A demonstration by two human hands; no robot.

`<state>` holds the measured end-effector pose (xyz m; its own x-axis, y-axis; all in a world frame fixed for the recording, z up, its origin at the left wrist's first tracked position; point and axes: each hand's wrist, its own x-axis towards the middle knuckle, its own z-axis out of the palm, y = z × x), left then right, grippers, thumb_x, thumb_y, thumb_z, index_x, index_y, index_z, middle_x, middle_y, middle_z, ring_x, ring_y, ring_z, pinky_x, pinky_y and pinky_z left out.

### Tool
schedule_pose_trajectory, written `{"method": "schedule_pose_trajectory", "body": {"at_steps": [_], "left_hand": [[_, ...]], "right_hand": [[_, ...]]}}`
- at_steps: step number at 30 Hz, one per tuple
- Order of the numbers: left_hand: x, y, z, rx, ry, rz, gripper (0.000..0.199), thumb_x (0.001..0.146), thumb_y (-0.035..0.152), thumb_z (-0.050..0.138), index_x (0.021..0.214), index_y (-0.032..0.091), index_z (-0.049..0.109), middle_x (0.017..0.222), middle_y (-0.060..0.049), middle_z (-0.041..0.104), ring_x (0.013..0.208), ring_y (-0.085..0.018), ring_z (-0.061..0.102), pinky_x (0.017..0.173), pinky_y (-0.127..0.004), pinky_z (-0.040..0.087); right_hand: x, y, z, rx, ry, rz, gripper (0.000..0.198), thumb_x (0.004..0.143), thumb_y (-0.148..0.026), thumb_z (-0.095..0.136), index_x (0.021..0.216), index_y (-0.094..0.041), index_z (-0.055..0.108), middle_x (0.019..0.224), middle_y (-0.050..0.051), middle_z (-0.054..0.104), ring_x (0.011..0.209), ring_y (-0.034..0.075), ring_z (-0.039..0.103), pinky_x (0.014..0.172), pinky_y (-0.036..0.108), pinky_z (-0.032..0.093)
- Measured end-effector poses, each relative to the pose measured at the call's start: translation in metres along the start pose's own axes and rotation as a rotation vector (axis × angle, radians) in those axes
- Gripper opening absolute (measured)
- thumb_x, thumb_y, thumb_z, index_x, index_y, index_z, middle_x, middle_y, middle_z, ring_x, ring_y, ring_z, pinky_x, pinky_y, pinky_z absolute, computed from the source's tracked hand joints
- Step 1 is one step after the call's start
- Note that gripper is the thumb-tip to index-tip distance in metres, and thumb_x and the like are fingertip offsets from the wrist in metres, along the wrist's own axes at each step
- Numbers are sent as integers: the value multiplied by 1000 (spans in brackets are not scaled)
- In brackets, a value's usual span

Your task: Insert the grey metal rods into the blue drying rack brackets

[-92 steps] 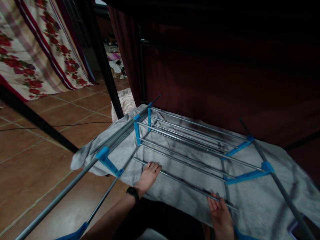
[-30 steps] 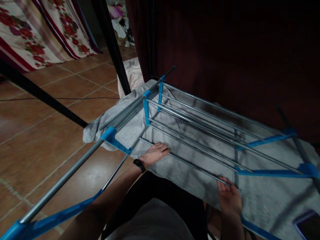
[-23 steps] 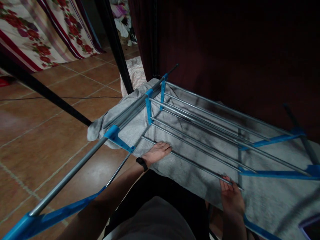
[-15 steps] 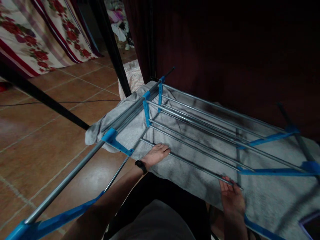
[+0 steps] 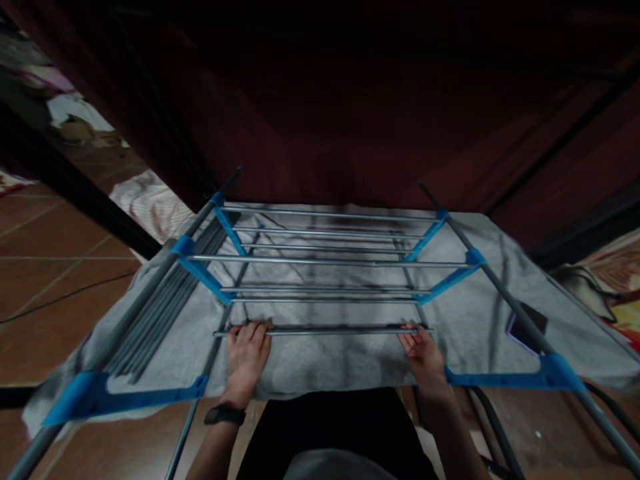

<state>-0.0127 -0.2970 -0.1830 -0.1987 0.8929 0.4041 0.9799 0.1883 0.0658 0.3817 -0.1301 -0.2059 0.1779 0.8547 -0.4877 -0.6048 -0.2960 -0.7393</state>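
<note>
A rack frame of grey metal tubes with blue plastic brackets stands over a grey blanket. Its nearest crossbar runs level in front of me. My left hand, with a dark band on the wrist, is closed over the bar near its left end, knuckles up. Near the right end, my right hand holds the same bar, palm partly turned up and fingers curled against it. Further crossbars span the side brackets behind. A bundle of loose tubes lies on the blanket at left.
A phone-like dark device lies on the blanket under the right side tube. Dark red panels rise behind the blanket. A black post slants at left above the tiled floor, where a cable runs.
My view has swung right, so the rack now faces me squarely. Both hands stay on the near crossbar, the left one nearer its left end. The floral curtain has left the view.
</note>
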Motion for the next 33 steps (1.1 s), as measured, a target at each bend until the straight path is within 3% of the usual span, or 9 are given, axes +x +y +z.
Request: {"method": "schedule_pose_trajectory", "body": {"at_steps": [4, 9, 17, 25, 33], "left_hand": [[-3, -7, -7, -4, 36, 53, 30, 99, 23, 39, 116, 18, 64, 104, -9, 71, 96, -26, 62, 92, -45, 43], [-4, 9, -8, -104, 4, 167, 30, 100, 22, 41, 121, 21, 62, 101, -6, 71, 92, -23, 64, 87, -37, 45], [-4, 40, 3, -194, 59, 309, 25, 102, 24, 42, 110, 19, 66, 96, -5, 72, 85, -21, 65, 84, -34, 48], [-4, 39, 9, -204, 75, 370, 31, 102, 23, 40, 122, 21, 63, 107, -6, 74, 94, -20, 68, 85, -34, 49], [-6, 53, 11, -242, 77, 364, 26, 103, 26, 44, 118, 19, 63, 97, -6, 73, 85, -21, 67, 81, -34, 50]], "right_hand": [[-6, -2, 10, 43, -3, 38, 18, 74, -26, 74, 87, -20, 64, 82, 0, 75, 82, 16, 72, 81, 31, 59], [-18, 6, 24, 58, -105, 77, 24, 67, -24, 78, 87, -20, 65, 81, -2, 74, 81, 14, 71, 84, 29, 57], [-56, 41, 40, 29, -322, 234, 27, 62, -24, 88, 83, -21, 71, 92, 5, 77, 94, 25, 72, 96, 44, 53], [-70, 52, 48, 31, -347, 248, 30, 63, -30, 92, 81, -22, 69, 90, 3, 76, 90, 22, 71, 92, 42, 53], [-81, 65, 54, -14, -429, 267, 33, 65, -35, 91, 88, -22, 70, 95, 4, 76, 91, 22, 71, 96, 46, 52]]}}
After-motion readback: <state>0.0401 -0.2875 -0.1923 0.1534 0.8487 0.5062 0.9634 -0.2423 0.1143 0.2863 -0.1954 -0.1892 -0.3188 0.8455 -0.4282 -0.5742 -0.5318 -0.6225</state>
